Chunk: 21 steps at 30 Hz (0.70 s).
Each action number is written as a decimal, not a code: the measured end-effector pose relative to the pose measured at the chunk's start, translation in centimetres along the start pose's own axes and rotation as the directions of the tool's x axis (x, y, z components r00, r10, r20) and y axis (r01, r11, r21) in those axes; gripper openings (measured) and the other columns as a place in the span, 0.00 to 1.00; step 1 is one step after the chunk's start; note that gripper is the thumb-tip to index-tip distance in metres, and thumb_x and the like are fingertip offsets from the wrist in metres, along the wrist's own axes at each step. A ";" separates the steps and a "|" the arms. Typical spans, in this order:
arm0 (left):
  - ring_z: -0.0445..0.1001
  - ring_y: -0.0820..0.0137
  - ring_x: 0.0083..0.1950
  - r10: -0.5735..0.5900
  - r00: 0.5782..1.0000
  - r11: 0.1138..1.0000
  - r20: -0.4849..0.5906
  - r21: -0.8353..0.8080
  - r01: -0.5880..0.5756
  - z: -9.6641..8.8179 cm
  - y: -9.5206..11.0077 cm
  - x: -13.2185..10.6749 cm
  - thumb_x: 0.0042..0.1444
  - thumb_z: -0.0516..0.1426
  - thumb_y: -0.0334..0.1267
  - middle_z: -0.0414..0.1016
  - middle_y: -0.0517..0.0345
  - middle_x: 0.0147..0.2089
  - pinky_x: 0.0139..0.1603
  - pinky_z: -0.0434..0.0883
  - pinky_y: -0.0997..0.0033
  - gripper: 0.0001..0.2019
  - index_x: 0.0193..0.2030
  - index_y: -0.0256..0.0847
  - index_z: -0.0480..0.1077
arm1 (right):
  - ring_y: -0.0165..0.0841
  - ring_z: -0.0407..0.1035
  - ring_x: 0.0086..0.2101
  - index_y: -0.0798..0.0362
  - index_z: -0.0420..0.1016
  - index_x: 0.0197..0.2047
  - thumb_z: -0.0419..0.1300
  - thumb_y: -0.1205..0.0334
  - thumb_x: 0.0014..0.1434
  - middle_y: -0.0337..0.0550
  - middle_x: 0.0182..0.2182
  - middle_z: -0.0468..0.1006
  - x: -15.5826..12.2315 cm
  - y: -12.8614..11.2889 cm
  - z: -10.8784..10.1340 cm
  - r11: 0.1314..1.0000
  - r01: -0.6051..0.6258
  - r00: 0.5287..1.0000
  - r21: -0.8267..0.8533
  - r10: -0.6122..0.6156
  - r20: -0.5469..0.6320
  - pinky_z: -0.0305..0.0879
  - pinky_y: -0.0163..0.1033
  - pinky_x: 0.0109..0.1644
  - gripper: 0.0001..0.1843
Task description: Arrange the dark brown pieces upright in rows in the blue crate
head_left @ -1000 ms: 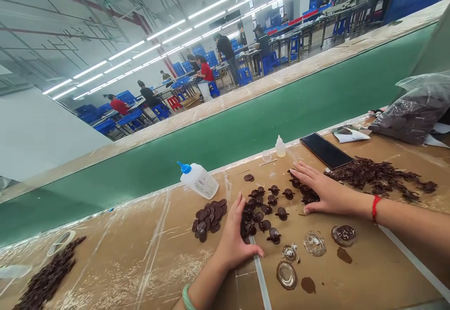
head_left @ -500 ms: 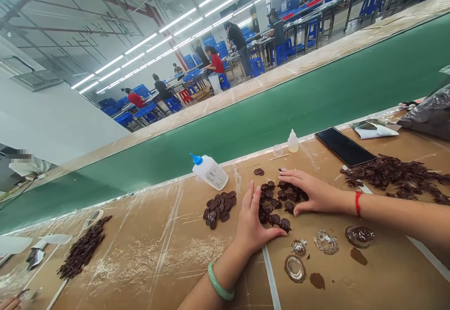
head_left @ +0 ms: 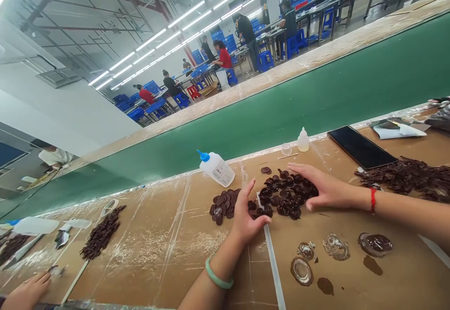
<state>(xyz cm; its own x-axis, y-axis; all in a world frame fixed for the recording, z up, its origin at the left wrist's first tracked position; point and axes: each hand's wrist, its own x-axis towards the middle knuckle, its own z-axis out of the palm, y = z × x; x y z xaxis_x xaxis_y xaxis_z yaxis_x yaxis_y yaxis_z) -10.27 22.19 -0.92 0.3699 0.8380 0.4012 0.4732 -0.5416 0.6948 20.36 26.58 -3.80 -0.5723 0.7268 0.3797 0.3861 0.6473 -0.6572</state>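
Note:
A cluster of glossy dark-brown pieces (head_left: 286, 193) lies on the brown-covered table between my hands. My left hand (head_left: 248, 216) is at its left edge, fingers up and thumb stretched apart, with a few pieces beside the palm. On the right edge, my right hand (head_left: 325, 188) is spread, its fingertips at the cluster's far side. Neither hand appears to grip anything. Flat brown discs (head_left: 225, 204) form a separate pile just left of my left hand, which partly hides it. Two more discs (head_left: 266, 170) lie beyond the cluster.
A blue-capped white bottle (head_left: 218, 169) leans behind the discs. A small dropper bottle (head_left: 303, 140) and a phone (head_left: 362, 147) lie further right. Wet dishes (head_left: 301, 271) sit in front. Strip piles (head_left: 101, 232) are at both sides. A co-worker's hand (head_left: 30, 291) is lower left.
The view has shifted, moving the scene rightward. My left hand has moved left relative to the table, toward the disc pile. The glossy pieces now look more bunched together, nearer my right hand.

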 end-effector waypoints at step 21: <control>0.60 0.44 0.66 0.094 0.969 0.994 0.227 0.036 -0.105 1.8 -1.1 4.4 0.28 0.75 0.61 0.61 0.41 0.67 0.67 0.60 0.39 0.63 0.71 0.47 0.54 | 0.54 0.51 0.64 0.58 0.52 0.71 0.78 0.43 0.37 0.62 0.66 0.53 3.2 -0.3 2.9 0.994 0.088 0.988 0.068 -0.096 0.121 0.52 0.56 0.67 0.66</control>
<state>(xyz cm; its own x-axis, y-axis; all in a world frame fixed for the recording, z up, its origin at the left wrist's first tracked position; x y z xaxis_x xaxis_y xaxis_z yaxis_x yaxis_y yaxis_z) -7.76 26.37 -1.01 0.5848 0.7459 0.3188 0.4605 -0.6288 0.6266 16.33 28.03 -4.32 -0.6902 0.6282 0.3590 0.2839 0.6915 -0.6643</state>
